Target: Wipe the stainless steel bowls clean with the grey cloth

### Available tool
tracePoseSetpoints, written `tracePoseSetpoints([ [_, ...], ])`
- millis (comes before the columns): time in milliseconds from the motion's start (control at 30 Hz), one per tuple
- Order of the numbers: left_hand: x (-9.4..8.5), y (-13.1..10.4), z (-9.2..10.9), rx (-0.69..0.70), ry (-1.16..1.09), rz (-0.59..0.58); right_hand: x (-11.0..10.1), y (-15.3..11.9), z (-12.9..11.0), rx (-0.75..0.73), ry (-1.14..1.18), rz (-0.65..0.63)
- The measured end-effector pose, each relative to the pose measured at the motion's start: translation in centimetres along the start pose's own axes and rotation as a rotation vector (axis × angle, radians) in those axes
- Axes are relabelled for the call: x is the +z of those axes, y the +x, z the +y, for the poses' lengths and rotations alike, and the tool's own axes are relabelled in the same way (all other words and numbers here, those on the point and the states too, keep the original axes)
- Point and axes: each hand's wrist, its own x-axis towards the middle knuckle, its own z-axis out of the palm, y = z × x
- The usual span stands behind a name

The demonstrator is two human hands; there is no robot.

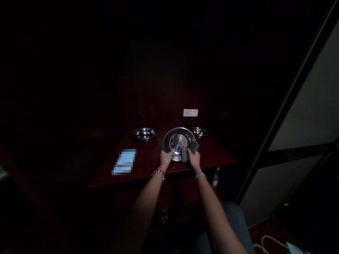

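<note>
A shiny steel bowl (179, 141) is tilted up over the desk's front part, its round inside facing me. My left hand (166, 158) grips its lower left rim, the thumb lying on the inner side. At the lower right, my right hand (194, 159) is closed on a grey cloth (185, 154) that is pressed against the bowl. Part of the cloth sticks up past the thumb. Fingers behind the bowl are hidden. Behind it to the left rests another steel bowl (145, 134); a third steel bowl (199, 132) stands at the back right, partly covered.
The dark red desk (148, 165) carries a blurred-out light blue rectangle (124, 162) at its left. A white wall socket (190, 113) sits above the desk. Below the right side stands a bottle (215, 180). A white cable (267, 240) lies on the floor at right.
</note>
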Motion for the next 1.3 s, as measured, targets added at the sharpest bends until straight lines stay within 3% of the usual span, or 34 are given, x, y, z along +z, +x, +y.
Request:
tracePoseSetpoints([
  [533,-0.1,-0.7,1.4,-0.040,0.021,0.024,0.0,-0.1,-0.2,-0.005,0.001,0.004],
  [1300,0.0,-0.1,0.5,-0.037,0.018,-0.009,-0.2,-0.2,-0.2,-0.014,0.014,-0.006],
])
